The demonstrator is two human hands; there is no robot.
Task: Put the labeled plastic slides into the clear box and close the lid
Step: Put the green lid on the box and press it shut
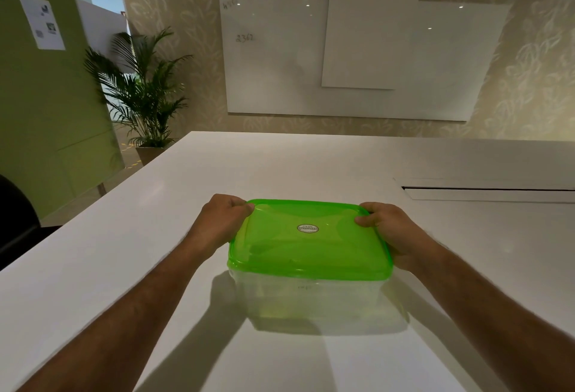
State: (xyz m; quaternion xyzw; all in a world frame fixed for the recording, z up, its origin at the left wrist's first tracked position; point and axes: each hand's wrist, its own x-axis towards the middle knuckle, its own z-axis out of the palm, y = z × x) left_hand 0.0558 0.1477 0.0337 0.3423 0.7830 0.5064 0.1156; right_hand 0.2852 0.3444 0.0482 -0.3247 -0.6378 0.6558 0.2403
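- The clear box (314, 295) stands on the white bench (124, 267), near its front edge and roughly midway between the left edge and the cable slot (485, 188) set into the right side.
- The green lid (308, 239) lies flat across the box's rim, and it looks seated along the near edge (whether it has fully snapped down at the far corners cannot be told from here).
- The left hand (222, 220) is curled closed over the lid's far left corner, thumb on top and fingers wrapped down the side, probably to press that corner home.
- The right hand (389, 230) grips the far right corner in the same way, thumb lying on the lid; holding both corners at once likely steadies the box while the rim is squeezed shut.
- The labeled plastic slides cannot be made out: the green lid covers the interior from above, and the clear wall shows only green tint and a faint dark mark.
- A small oval sticker (307, 228) sits at the lid's centre, its print too small to read.
- Judged from this, the task is in its closing step.
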